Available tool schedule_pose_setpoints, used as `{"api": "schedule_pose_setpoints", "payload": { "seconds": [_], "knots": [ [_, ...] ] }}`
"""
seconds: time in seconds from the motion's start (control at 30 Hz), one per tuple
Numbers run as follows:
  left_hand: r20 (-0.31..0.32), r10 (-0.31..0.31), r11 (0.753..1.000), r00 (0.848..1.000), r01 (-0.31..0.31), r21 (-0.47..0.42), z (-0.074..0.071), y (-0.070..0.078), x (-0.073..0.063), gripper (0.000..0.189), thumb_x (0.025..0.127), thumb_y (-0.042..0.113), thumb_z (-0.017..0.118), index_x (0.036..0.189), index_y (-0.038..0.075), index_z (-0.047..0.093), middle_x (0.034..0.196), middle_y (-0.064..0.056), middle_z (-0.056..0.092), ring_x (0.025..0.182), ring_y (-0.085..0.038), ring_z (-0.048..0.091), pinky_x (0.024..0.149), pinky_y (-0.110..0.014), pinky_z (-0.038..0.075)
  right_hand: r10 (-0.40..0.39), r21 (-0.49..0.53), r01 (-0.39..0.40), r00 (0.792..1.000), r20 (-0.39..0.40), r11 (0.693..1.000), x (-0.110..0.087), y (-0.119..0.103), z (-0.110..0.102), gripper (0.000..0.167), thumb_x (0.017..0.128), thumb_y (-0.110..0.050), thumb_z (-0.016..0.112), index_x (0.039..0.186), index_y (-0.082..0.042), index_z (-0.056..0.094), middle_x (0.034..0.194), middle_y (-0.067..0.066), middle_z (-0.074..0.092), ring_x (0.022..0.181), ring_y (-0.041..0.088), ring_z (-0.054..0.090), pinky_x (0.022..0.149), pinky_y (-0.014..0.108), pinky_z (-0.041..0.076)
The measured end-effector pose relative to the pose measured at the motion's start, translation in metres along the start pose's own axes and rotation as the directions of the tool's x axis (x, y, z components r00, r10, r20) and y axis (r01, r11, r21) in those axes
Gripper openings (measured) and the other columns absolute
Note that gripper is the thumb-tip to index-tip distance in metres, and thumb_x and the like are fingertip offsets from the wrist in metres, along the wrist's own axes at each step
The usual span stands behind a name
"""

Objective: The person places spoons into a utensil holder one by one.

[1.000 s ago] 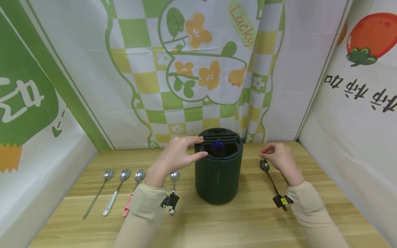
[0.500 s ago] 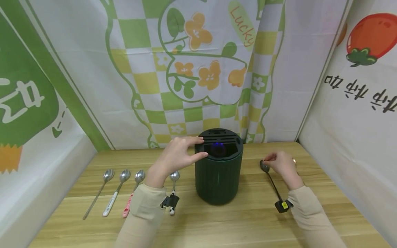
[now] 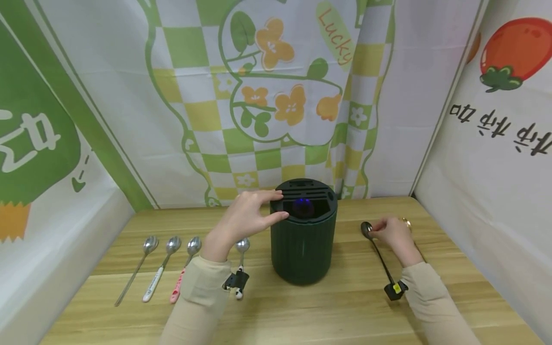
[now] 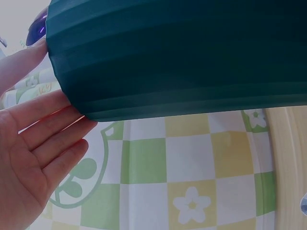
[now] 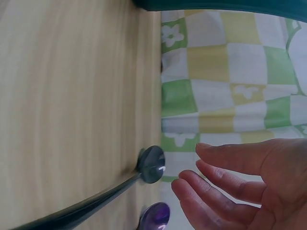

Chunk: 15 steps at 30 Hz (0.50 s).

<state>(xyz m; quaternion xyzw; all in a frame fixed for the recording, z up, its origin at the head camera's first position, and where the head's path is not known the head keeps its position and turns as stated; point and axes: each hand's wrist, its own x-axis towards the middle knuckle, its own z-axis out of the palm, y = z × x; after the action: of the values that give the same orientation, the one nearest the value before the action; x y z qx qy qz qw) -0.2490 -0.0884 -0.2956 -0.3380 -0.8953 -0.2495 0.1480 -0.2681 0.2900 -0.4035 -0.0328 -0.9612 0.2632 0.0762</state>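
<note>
A dark green ribbed utensil holder (image 3: 302,249) with a black slotted top stands mid-table. My left hand (image 3: 241,218) rests its thumb and fingertips at the left of its rim, fingers fairly straight. Inside, a shiny purple-blue rounded thing (image 3: 304,207) shows, its tip above the rim in the left wrist view. To the right lies a black spoon (image 3: 380,256). My right hand (image 3: 394,237) is over the table beside its bowl; in the right wrist view the loosely bent fingers hold nothing. A second spoon (image 5: 155,218) lies beyond, gold in the head view, mostly hidden by the hand.
Several spoons lie in a row on the left of the wooden table (image 3: 336,311): a plain steel spoon (image 3: 137,270), a white-handled spoon (image 3: 161,268), a pink-handled spoon (image 3: 185,268) and a spotted-handled spoon (image 3: 242,247) partly behind the left wrist. A checked curtain (image 3: 276,158) hangs behind.
My right hand has come down and nearer, from above the black spoon's bowl to its right side, uncovering the gold spoon's bowl. The left hand and the holder stay put.
</note>
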Motion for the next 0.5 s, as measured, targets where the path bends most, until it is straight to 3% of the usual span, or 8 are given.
{"api": "schedule_pose_setpoints", "payload": {
  "seconds": [0.3,0.5],
  "knots": [
    [-0.003,-0.001,1.000,1.000,0.001,0.000,0.000,-0.002,0.000,0.053,0.086,0.048,0.065,0.125,0.012,0.063,0.126,-0.001,0.063,0.116,-0.020,0.060,0.096,-0.040,0.049,0.066,-0.050,-0.065,0.998,0.024,0.997,0.002,0.013,0.006,0.022,0.080,-0.022,0.071,0.090,-0.002,0.070,0.101,0.023,0.067,0.096,0.045,0.060,0.074,0.053,0.049],
    [-0.004,-0.001,1.000,1.000,0.001,0.004,0.001,-0.001,0.000,0.053,0.086,0.048,0.065,0.124,0.012,0.063,0.125,0.000,0.064,0.116,-0.019,0.060,0.096,-0.040,0.049,0.062,-0.044,-0.061,0.998,0.019,0.997,0.001,0.017,0.010,0.022,0.079,-0.021,0.072,0.088,-0.002,0.070,0.099,0.022,0.068,0.095,0.044,0.061,0.077,0.053,0.048]
  ]
}}
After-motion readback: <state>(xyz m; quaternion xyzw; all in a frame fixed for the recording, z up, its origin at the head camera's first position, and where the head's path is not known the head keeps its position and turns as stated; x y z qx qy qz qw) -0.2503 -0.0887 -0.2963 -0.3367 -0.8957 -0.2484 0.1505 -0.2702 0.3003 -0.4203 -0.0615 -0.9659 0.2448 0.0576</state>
